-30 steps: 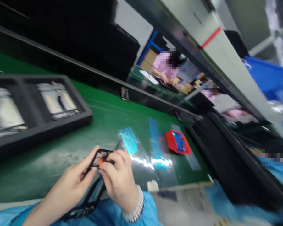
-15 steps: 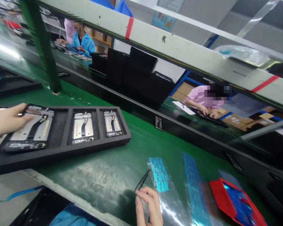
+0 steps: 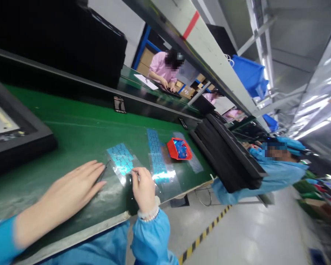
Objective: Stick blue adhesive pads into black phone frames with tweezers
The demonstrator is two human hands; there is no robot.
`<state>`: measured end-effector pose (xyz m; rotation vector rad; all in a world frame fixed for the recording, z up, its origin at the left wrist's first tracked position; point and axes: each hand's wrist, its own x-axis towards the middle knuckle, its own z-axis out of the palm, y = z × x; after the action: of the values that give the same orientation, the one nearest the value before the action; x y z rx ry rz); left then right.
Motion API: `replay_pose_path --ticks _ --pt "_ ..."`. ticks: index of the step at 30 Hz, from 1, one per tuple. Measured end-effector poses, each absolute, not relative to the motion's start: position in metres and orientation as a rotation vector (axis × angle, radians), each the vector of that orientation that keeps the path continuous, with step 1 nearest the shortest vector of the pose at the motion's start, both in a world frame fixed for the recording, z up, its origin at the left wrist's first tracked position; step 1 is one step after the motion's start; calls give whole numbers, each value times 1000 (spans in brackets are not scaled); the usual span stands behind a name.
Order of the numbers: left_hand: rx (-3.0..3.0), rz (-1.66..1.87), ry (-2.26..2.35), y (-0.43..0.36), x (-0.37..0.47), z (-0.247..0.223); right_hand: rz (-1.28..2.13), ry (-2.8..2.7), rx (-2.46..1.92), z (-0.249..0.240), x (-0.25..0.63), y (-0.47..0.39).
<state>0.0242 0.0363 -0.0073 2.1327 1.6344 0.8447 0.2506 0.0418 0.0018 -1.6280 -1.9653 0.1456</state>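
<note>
My left hand lies low over the green bench, fingers stretched out and thumb apart. Black tweezers show in the gap between its thumb and fingertips; no firm grip on them is visible. My right hand has its fingers bent at the lower right edge of a clear sheet of blue stickers, seemingly pinching that edge. A second, longer sheet of blue stickers lies just right of it. A white beaded bracelet circles my right wrist.
A black foam tray with a phone assembly is cut off at left. A red bin with blue pieces stands beyond the sheets. Stacked black trays stand at right, beside a person in blue. Another phone part leans at the back ledge.
The view has swung right. My left hand has left the phone in the tray and come to the tweezers. My right hand has let go of the tweezers and moved to the sticker sheet's edge.
</note>
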Motion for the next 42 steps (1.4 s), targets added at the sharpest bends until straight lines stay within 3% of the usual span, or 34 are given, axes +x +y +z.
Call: replay_pose_path --ticks 7,25,31,36,42 --pt "2419 572 1480 112 110 -31 107 -1872 -1743 -24 259 55" --pt "2410 489 1408 112 103 -7 93 -2304 -1656 28 251 94" --pt "2260 587 1330 119 101 -14 167 -2029 -1628 34 269 77" --pt "1996 775 1279 97 97 2 374 -1605 -1590 28 269 37" --pt "1610 911 1282 46 74 30 1222 -730 -1083 26 214 2"
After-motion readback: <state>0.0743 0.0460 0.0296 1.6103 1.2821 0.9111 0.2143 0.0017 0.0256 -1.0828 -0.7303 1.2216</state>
